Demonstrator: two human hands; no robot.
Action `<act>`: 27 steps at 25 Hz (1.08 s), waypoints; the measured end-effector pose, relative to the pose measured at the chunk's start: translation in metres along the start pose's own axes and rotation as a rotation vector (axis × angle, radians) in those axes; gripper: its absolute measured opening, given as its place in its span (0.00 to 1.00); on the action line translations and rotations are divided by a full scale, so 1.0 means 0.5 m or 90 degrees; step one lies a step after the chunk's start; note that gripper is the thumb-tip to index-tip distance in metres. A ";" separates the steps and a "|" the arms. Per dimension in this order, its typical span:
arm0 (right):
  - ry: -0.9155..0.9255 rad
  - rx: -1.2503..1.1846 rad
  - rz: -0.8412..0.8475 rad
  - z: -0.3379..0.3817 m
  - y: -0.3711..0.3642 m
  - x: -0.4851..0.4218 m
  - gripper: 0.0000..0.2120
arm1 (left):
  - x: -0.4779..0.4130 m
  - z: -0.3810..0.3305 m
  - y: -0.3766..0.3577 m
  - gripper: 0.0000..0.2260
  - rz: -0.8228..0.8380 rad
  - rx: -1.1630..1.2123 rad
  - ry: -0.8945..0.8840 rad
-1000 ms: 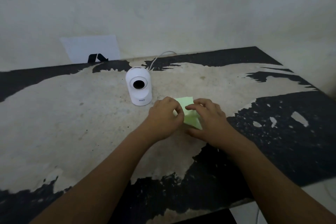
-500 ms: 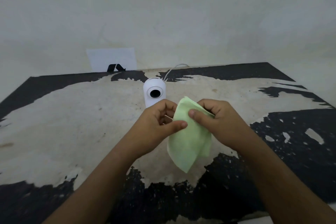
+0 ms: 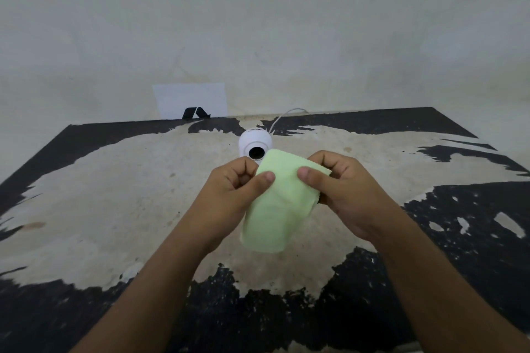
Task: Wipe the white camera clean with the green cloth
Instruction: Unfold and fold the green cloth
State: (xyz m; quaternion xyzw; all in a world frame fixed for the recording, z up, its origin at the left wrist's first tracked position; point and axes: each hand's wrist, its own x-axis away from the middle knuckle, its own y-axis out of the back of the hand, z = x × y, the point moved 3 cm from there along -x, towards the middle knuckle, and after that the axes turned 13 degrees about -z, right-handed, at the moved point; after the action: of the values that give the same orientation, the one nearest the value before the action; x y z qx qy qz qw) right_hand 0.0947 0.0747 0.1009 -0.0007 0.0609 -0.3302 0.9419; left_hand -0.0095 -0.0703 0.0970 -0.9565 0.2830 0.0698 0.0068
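The white camera point(image 3: 254, 143) stands on the table past my hands, its dark round lens facing me; its lower part is hidden behind the cloth. The green cloth point(image 3: 279, 203) hangs in the air above the table, held by its top edge. My left hand point(image 3: 232, 195) pinches the cloth's upper left corner between thumb and fingers. My right hand point(image 3: 341, 192) pinches the upper right corner. Both hands are in front of the camera and apart from it.
The worn table point(image 3: 114, 195) is black with large pale patches and reaches to a bare wall. A white cable point(image 3: 282, 117) runs from the camera to the back edge. A white sheet point(image 3: 190, 99) with a black mark leans against the wall.
The cloth went from a folded piece on the table to lifted and spread between both hands. My view tilted upward, so the camera now sits directly behind the cloth's top edge.
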 end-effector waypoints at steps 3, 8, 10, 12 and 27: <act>-0.009 -0.035 -0.024 -0.007 -0.009 -0.008 0.02 | 0.000 0.005 0.000 0.06 0.010 0.067 0.041; -0.010 -0.059 -0.075 -0.031 -0.014 -0.018 0.05 | 0.001 0.021 -0.009 0.09 0.030 0.110 0.119; -0.062 -0.129 -0.067 -0.055 -0.017 -0.016 0.12 | 0.003 0.026 -0.012 0.10 0.007 0.106 0.144; -0.158 -0.238 -0.019 -0.082 -0.030 -0.006 0.23 | 0.001 0.024 -0.011 0.11 -0.015 0.113 0.157; -0.185 -0.151 -0.022 -0.133 -0.054 -0.005 0.18 | -0.006 0.088 0.022 0.18 0.008 0.091 0.247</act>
State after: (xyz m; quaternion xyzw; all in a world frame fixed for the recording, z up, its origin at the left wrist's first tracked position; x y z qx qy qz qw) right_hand 0.0685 0.0577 0.0363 -0.1603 -0.0371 -0.3333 0.9283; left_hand -0.0237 -0.0753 0.0544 -0.9474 0.2890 -0.1358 0.0197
